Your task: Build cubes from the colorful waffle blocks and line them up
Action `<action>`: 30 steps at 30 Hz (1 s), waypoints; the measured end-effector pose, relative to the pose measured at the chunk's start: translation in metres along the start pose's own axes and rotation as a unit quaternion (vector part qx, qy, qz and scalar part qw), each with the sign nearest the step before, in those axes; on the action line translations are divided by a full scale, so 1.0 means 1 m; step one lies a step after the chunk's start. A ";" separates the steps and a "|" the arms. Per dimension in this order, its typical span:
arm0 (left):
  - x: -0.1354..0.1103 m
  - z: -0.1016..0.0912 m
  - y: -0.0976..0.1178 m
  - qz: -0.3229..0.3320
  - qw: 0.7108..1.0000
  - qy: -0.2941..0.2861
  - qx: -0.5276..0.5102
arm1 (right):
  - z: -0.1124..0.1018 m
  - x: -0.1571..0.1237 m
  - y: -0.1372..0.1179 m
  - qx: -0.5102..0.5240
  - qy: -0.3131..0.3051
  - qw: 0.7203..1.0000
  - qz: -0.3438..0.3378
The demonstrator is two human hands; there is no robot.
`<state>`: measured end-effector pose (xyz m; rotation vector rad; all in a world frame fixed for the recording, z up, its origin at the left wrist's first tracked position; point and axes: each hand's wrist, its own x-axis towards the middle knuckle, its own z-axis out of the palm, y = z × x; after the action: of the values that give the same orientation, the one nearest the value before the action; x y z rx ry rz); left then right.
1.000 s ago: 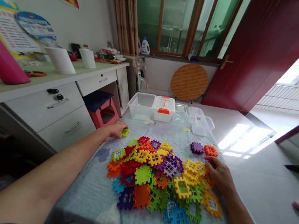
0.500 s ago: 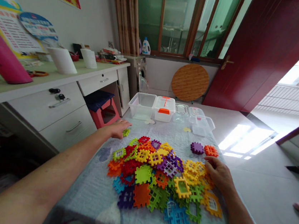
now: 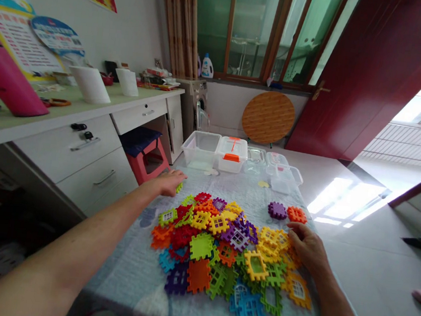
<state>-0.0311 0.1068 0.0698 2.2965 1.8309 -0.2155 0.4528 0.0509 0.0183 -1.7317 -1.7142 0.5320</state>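
Left hand has edged farther over the green piece, left of the pile on the desk; its grip is hidden. Right hand curls its fingers by yellow pieces, hold unclear. Light fingertip pressure would steady the green piece best.

Tile pile blocks centre; passage beyond (before boxes).

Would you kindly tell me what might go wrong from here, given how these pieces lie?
The left hand covers part of a lime-green piece near the left edge of the table, so a slip might knock it off. The right hand is beside the yellow pieces, near the right edge; a sideways brush could push some over. It might also bump the orange pieces.
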 end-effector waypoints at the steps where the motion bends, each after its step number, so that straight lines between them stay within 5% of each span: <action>1: -0.001 -0.002 0.008 0.011 1.000 0.015 -0.001 | 0.000 0.000 -0.001 -0.002 0.000 1.000 0.000; 4: 0.000 -0.003 0.037 0.097 0.993 0.050 -0.039 | -0.001 -0.001 -0.003 -0.006 0.006 1.000 0.003; 10: 0.014 0.011 0.076 0.157 0.978 -0.023 -0.135 | 0.000 0.000 0.000 0.005 0.002 1.000 0.000; 18: 0.004 0.011 0.070 0.144 0.974 -0.026 -0.172 | -0.002 0.000 -0.001 -0.004 -0.005 1.000 -0.003; 26: -0.025 -0.007 0.069 0.152 0.965 0.032 -0.211 | 0.000 0.000 0.001 -0.006 0.001 1.000 -0.005; 30: -0.039 -0.010 0.074 0.144 0.951 0.117 -0.247 | 0.002 0.001 0.005 -0.007 0.000 1.000 -0.007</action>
<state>0.0326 0.0566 0.0931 2.2415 1.3969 0.5205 0.4550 0.0520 0.0135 -1.7286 -1.7319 0.5158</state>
